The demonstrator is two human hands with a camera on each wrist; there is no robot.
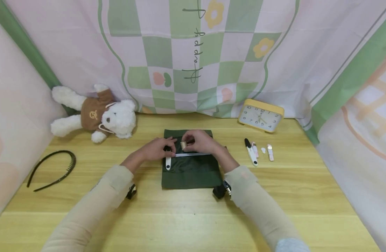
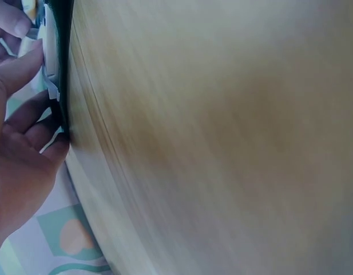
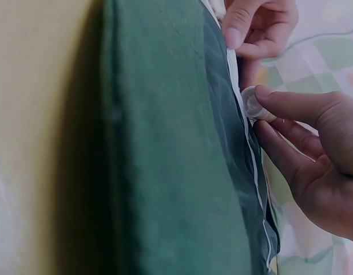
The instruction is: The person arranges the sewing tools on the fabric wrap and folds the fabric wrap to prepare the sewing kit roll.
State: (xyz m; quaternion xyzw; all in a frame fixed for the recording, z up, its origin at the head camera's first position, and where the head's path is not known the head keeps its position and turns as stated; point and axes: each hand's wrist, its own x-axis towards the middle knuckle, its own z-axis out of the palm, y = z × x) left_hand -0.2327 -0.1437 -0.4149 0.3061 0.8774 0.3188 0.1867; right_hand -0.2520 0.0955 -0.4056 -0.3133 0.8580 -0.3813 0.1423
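A dark green case [image 1: 191,178] lies unfolded on the table, a white strip [image 1: 193,154] running across its middle. My right hand [image 1: 200,141] pinches a small beige cylinder [image 1: 183,145] between thumb and fingers, just above that strip. In the right wrist view the cylinder [image 3: 257,106] shows a pale hollow end, right at the case's white edge. My left hand [image 1: 159,148] grips the case near its left side, its thumb by the strip and the other fingers farther back. Partly under it lies a slim white tool with black parts [image 1: 168,163].
To the right lie a white tool with a black end [image 1: 251,152], two small clippers [image 1: 270,152] and a tiny white piece [image 1: 263,150]. A yellow clock [image 1: 261,116] stands behind them. A plush bear [image 1: 96,113] and a black headband [image 1: 71,164] are at left.
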